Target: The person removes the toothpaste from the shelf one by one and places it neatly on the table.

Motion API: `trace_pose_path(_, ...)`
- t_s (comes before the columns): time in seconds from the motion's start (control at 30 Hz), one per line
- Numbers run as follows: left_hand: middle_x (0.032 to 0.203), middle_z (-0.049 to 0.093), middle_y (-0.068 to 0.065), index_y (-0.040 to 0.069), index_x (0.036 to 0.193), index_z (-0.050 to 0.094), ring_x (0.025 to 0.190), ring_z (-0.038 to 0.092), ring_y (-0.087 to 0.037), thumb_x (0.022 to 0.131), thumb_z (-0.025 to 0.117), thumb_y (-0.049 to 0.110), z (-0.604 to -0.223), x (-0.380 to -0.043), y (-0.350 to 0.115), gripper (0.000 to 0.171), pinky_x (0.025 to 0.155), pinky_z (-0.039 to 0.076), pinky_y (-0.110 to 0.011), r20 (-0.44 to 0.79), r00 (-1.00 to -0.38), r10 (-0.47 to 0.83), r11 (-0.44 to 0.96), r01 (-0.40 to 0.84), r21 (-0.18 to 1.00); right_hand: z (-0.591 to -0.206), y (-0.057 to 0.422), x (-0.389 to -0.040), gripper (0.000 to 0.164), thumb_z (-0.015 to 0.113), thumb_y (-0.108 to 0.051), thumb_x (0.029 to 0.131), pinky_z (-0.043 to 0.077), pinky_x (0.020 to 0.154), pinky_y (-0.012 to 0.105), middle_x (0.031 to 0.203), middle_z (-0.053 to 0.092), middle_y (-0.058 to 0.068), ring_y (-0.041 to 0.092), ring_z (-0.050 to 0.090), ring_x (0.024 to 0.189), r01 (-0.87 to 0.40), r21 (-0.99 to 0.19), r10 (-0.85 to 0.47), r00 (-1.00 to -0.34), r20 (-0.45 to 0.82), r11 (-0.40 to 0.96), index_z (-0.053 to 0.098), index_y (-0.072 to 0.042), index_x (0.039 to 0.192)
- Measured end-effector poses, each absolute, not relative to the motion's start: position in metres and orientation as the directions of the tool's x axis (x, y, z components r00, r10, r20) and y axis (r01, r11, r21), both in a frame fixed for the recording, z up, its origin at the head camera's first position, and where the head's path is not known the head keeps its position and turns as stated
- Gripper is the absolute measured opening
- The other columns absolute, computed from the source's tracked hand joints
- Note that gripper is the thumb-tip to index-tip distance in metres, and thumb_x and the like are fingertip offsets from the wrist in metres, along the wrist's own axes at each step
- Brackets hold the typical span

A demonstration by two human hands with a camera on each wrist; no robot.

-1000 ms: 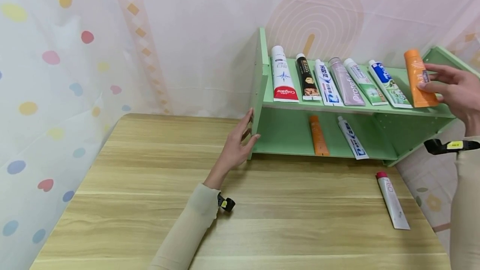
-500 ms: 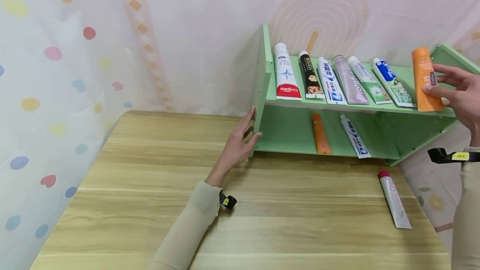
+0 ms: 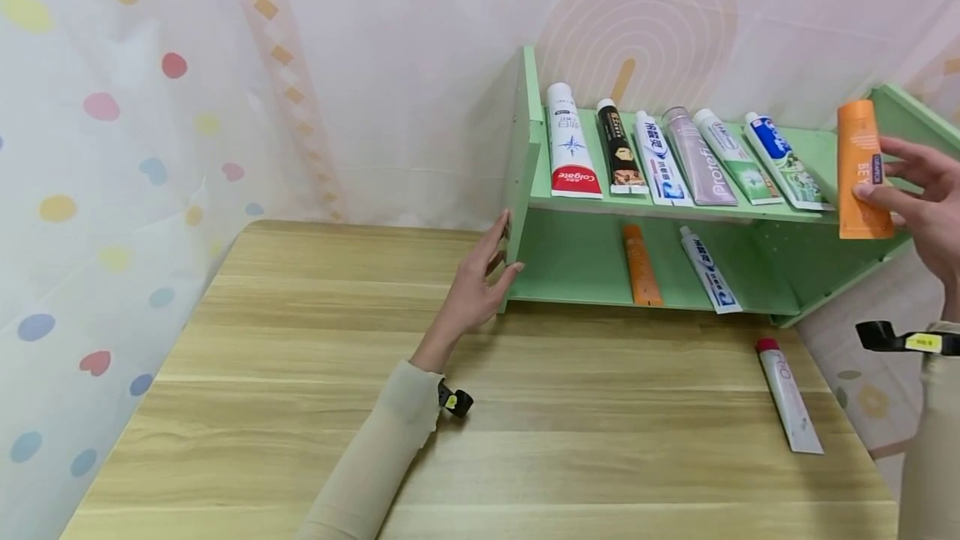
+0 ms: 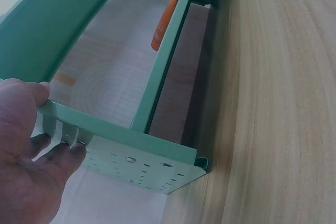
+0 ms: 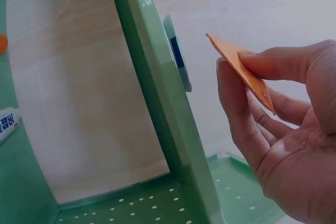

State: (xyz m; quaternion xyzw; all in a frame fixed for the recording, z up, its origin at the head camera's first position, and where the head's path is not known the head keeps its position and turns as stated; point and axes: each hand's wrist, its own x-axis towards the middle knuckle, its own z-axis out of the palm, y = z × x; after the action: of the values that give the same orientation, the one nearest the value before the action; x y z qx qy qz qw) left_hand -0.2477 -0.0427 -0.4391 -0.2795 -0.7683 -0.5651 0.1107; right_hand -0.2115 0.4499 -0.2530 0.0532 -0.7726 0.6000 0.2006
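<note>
Between thumb and fingers my right hand (image 3: 926,198) pinches an orange tube (image 3: 862,169) in front of the right end of the green shelf's (image 3: 810,217) upper board. In the right wrist view the flat orange tail of that tube (image 5: 244,72) shows between the thumb and fingers. My left hand (image 3: 476,277) rests against the outer left side panel, its thumb by the front edge; in the left wrist view the left hand (image 4: 37,150) touches that panel with its fingers spread. A row of several tubes lies on the upper board, from a Colgate tube (image 3: 572,144) to a blue-and-green tube (image 3: 786,161).
On the lower board lie a second orange tube (image 3: 642,265) and a white-and-blue tube (image 3: 709,269). A white tube with a red cap (image 3: 789,396) lies on the wooden table (image 3: 585,440) near its right edge. A patterned curtain (image 3: 390,82) hangs behind.
My right hand has drawn the orange tube a little down, right and away from the upper board's tube row. The left hand stays on the side panel. The view has shifted slightly.
</note>
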Motion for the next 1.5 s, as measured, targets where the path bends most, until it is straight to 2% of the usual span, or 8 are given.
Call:
trace_pose_path(0.13,0.171,0.025,-0.006,0.021,0.166,0.016,0.152,0.037,-0.032,0.103,0.061,0.010,-0.440,-0.248,-0.042,0.078,0.117,0.046,-0.043,0.492,-0.815,0.306,0.202,0.561,0.803,-0.254,0.438,-0.197,0.053,0.060,0.013,0.095,0.055,0.060,0.005,0.100,0.070,-0.016,-0.003,0.064,0.077,-0.355,-0.894,0.150,-0.902,0.404,0.273,0.065,-0.019,0.138)
trace_pose_path(0.43,0.170,0.026,-0.007,0.021,0.166,0.017,0.152,0.037,-0.033,0.103,0.061,0.008,-0.440,-0.248,-0.043,0.078,0.116,0.047,-0.050,0.505,-0.808,0.305,0.187,0.570,0.800,-0.265,0.438,-0.177,0.060,0.053,0.016,0.097,0.055,0.061,0.004,0.104,0.067,-0.016,-0.008,0.068,0.074,-0.376,-0.873,0.103,-0.900,0.424,0.312,0.061,-0.021,0.142)
trace_pose_path(0.53,0.170,0.027,-0.007,0.020,0.166,0.017,0.151,0.037,-0.033,0.102,0.061,0.008,-0.440,-0.248,-0.044,0.079,0.116,0.047,-0.049,0.508,-0.806,0.304,0.193,0.574,0.796,-0.271,0.443,-0.171,0.060,0.052,0.016,0.097,0.055,0.061,0.004,0.105,0.066,-0.016,-0.009,0.068,0.075,-0.363,-0.873,0.096,-0.906,0.413,0.325,0.058,-0.022,0.144)
trace_pose_path(0.73,0.170,0.027,-0.007,0.020,0.166,0.017,0.152,0.037,-0.032,0.102,0.062,0.008,-0.440,-0.249,-0.044,0.079,0.116,0.047,-0.045,0.515,-0.802,0.302,0.197,0.582,0.789,-0.308,0.495,-0.182,0.067,0.056,0.013,0.097,0.057,0.056,0.009,0.109,0.062,-0.015,-0.008,0.066,0.077,-0.321,-0.835,0.080,-0.915,0.394,0.448,0.046,-0.019,0.154)
trace_pose_path(0.9,0.170,0.027,-0.008,0.020,0.166,0.017,0.152,0.036,-0.033,0.102,0.062,0.007,-0.440,-0.250,-0.043,0.080,0.115,0.048,-0.049,0.523,-0.797,0.303,0.190,0.588,0.786,-0.343,0.542,-0.193,0.072,0.060,0.011,0.096,0.058,0.053,0.013,0.110,0.058,-0.013,-0.008,0.065,0.076,-0.245,-0.827,0.120,-0.929,0.349,0.506,0.041,-0.022,0.157)
trace_pose_path(1.1,0.170,0.027,-0.008,0.020,0.166,0.017,0.152,0.037,-0.032,0.102,0.062,0.007,-0.441,-0.249,-0.042,0.080,0.116,0.047,-0.042,0.508,-0.804,0.309,0.202,0.577,0.791,-0.369,0.561,-0.184,0.076,0.060,0.011,0.096,0.057,0.050,0.013,0.110,0.054,-0.015,-0.011,0.061,0.078,-0.192,-0.781,0.131,-0.935,0.329,0.594,0.037,-0.024,0.160)
trace_pose_path(1.37,0.170,0.026,-0.008,0.020,0.166,0.016,0.153,0.036,-0.031,0.102,0.062,0.008,-0.442,-0.249,-0.042,0.079,0.116,0.047,-0.041,0.501,-0.809,0.309,0.209,0.571,0.794,-0.385,0.550,-0.160,0.073,0.057,0.013,0.097,0.058,0.053,0.013,0.113,0.056,-0.013,-0.009,0.065,0.077,-0.216,-0.830,0.100,-0.946,0.308,0.514,0.038,-0.020,0.159)
trace_pose_path(1.5,0.170,0.026,-0.008,0.020,0.166,0.016,0.153,0.035,-0.031,0.102,0.061,0.008,-0.441,-0.249,-0.043,0.079,0.116,0.047,-0.042,0.505,-0.806,0.307,0.206,0.575,0.792,-0.382,0.525,-0.142,0.068,0.054,0.013,0.098,0.058,0.059,0.010,0.114,0.060,-0.014,-0.006,0.066,0.082,-0.252,-0.890,0.080,-0.950,0.303,0.381,0.043,-0.020,0.156)
